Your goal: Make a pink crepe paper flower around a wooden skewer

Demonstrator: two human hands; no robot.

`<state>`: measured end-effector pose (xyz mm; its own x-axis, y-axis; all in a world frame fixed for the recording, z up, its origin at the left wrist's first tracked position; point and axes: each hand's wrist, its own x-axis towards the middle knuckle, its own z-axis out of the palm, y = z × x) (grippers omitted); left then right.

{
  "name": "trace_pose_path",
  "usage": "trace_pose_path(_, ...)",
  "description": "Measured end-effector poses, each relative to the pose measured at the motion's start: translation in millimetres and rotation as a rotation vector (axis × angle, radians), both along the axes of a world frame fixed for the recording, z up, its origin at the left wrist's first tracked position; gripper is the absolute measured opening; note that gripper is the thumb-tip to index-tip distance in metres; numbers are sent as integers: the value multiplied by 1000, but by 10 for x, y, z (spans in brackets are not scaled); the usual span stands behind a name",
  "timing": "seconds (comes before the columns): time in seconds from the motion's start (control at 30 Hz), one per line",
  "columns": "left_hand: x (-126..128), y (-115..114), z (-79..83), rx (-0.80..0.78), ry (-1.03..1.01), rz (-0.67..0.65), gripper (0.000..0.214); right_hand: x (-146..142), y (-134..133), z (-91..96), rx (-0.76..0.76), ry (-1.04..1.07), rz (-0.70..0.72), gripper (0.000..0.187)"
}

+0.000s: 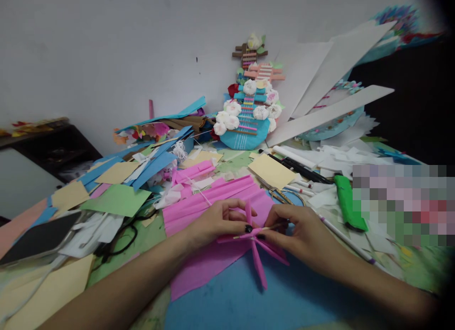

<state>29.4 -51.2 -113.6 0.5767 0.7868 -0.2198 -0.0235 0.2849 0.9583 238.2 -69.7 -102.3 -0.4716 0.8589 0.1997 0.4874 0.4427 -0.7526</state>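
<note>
My left hand [217, 219] and my right hand [296, 230] meet over a small pink folded-paper piece [256, 252] whose strips fan out like spokes. Both hands pinch it at its centre, thumbs pressed together. My right hand also grips a thin wooden stick [272, 226] that lies across the centre. Under the hands lies a pleated pink paper sheet [213, 202] on top of a blue sheet [249, 297].
Scissors [280, 193] and a tan card [272, 171] lie just beyond my right hand. A green tool [348, 204] and pens [305, 171] sit to the right. A phone [39, 237] and paper scraps crowd the left. A blue paper guitar craft [247, 116] leans on the wall.
</note>
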Motion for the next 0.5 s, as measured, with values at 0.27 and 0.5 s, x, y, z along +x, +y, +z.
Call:
trace_pose_path(0.27, 4, 0, 9, 0, -56, 7, 24, 28, 47, -35, 56, -12, 37, 20)
trace_pose_path(0.5, 11, -1, 21, -79, -95, 120, 30, 207, 247, -7, 198, -98, 41, 14)
